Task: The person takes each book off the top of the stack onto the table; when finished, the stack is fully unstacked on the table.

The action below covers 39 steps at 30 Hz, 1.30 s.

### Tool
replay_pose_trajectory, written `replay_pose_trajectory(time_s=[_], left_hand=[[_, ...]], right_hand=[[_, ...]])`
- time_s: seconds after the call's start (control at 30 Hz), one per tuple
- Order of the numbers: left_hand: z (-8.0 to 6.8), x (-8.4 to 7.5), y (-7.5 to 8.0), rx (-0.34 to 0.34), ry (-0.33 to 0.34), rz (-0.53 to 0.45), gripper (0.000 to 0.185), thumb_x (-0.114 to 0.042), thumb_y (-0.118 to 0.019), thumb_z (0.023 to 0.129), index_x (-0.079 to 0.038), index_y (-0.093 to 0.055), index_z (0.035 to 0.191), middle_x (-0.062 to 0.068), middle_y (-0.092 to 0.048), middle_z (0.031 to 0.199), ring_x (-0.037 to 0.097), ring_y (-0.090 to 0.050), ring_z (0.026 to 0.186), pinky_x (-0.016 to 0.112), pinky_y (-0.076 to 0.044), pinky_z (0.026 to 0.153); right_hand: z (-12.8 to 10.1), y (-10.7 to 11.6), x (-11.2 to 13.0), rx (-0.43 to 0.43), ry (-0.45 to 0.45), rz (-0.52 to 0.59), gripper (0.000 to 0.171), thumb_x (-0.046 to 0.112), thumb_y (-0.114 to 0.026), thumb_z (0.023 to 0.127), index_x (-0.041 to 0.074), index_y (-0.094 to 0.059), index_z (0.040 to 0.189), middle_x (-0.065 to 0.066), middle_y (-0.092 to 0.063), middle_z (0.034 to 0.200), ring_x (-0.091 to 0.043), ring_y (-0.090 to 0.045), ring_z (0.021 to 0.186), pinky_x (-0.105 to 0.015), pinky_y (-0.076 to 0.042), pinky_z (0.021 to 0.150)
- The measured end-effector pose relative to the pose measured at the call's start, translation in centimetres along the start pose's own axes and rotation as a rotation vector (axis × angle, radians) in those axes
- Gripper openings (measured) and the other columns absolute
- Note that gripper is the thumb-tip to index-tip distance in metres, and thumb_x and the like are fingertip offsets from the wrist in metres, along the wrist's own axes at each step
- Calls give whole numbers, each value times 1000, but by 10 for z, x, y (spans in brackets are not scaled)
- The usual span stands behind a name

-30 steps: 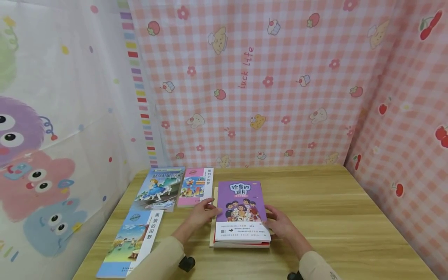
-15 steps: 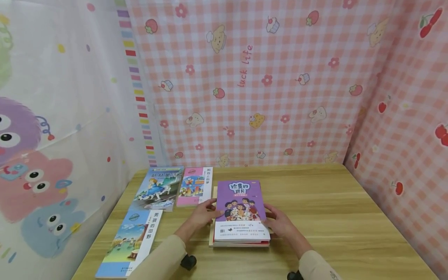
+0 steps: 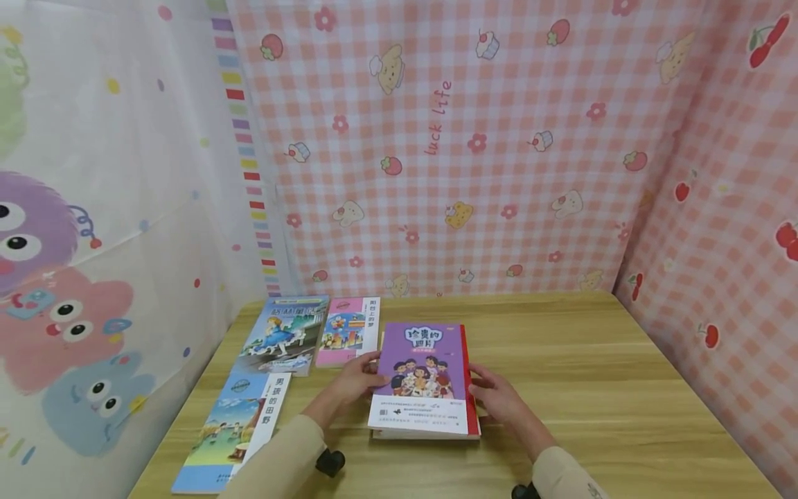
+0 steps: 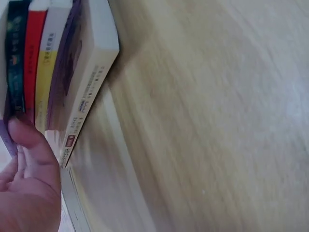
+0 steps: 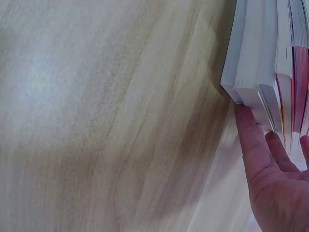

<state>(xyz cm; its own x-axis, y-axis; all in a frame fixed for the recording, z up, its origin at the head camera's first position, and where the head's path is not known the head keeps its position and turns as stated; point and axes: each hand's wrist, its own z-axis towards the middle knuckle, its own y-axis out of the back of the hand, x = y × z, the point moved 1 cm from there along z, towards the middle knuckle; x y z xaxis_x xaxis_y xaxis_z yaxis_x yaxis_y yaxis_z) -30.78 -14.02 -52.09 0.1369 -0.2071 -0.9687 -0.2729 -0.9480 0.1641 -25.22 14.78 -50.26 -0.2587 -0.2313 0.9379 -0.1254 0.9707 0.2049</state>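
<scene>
A stack of books [image 3: 469, 378] lies in the middle of the wooden table [image 3: 592, 374]. On top is a purple book [image 3: 424, 374], skewed to the left so that the red cover beneath shows along its right side. My left hand [image 3: 352, 381] grips the purple book's left edge. In the left wrist view the thumb of my left hand [image 4: 26, 188] lies against the stack's spines [image 4: 82, 72]. My right hand [image 3: 495, 396] rests against the stack's right side. In the right wrist view the straight fingers of my right hand [image 5: 275, 188] touch the page edges [image 5: 260, 53].
Three more books lie flat on the left: a blue one [image 3: 283, 336], a pink one [image 3: 348, 331] and a nearer landscape-cover one [image 3: 233, 430]. Pink gingham cloth [image 3: 474, 152] walls the back and right. A white cartoon curtain [image 3: 93, 242] hangs on the left.
The purple top book has slid left and a little toward me, uncovering the red cover's right edge. Both hands stay at the stack's sides.
</scene>
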Motion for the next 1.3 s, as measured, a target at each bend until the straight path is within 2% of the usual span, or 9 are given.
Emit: replay_pose_trajectory(time_s=[0.2,0.3,0.43,0.53,0.7,0.97,1.17,1.3], left_hand=[[-5,-1,10,63,-17,-67,68,4,-65,89,4,-34,149,21,-64,115,25,-68,84,40,-58,65],[-8,-1,16,68,-20,-90,68,5,-64,89,3,-33,149,21,-64,115,26,-68,85,43,-58,68],[-10,0,23,65,-10,-106,67,5,-63,89,1,-33,150,21,-64,119,27,-68,85,42,-58,69],[-12,-1,26,61,-13,-124,67,5,-62,90,0,-33,149,22,-62,122,27,-69,85,42,-58,69],[-18,-2,30,46,-32,-161,68,6,-61,90,-1,-31,151,22,-60,124,24,-68,84,39,-58,69],[-23,-2,39,50,-61,-214,73,6,-59,89,-2,-27,154,24,-57,127,24,-68,86,40,-58,72],[-32,-2,50,12,-54,-219,73,6,-60,89,-3,-27,154,22,-57,128,24,-68,88,38,-58,73],[-38,0,60,-20,-41,-213,72,4,-60,91,-6,-29,154,23,-53,135,24,-68,89,38,-58,72]], right_hand=[[0,1,-2,4,-20,-1,55,11,-56,100,10,-38,153,-28,-41,146,-44,-52,121,-52,-56,81],[1,0,-2,5,-26,-11,57,12,-58,99,11,-39,153,-27,-40,147,-42,-52,121,-51,-56,83],[1,-2,-1,-12,-34,-41,60,14,-64,97,12,-41,152,-26,-40,147,-42,-49,124,-51,-56,84],[0,-3,-1,-14,-8,-57,62,13,-68,94,11,-42,151,-27,-40,147,-44,-47,125,-49,-56,85],[0,-5,-4,0,35,-78,61,9,-70,92,10,-47,149,-29,-43,144,-42,-52,121,-42,-57,82],[1,-8,-3,-7,10,-137,51,7,-66,94,12,-55,143,-28,-48,137,-31,-57,104,-35,-52,76],[1,-9,-1,-7,-11,-183,50,8,-66,94,14,-56,142,-29,-45,140,-35,-53,110,-37,-50,82],[1,-9,0,-10,-28,-178,50,8,-67,94,16,-56,143,-28,-43,142,-36,-52,111,-38,-50,83]])
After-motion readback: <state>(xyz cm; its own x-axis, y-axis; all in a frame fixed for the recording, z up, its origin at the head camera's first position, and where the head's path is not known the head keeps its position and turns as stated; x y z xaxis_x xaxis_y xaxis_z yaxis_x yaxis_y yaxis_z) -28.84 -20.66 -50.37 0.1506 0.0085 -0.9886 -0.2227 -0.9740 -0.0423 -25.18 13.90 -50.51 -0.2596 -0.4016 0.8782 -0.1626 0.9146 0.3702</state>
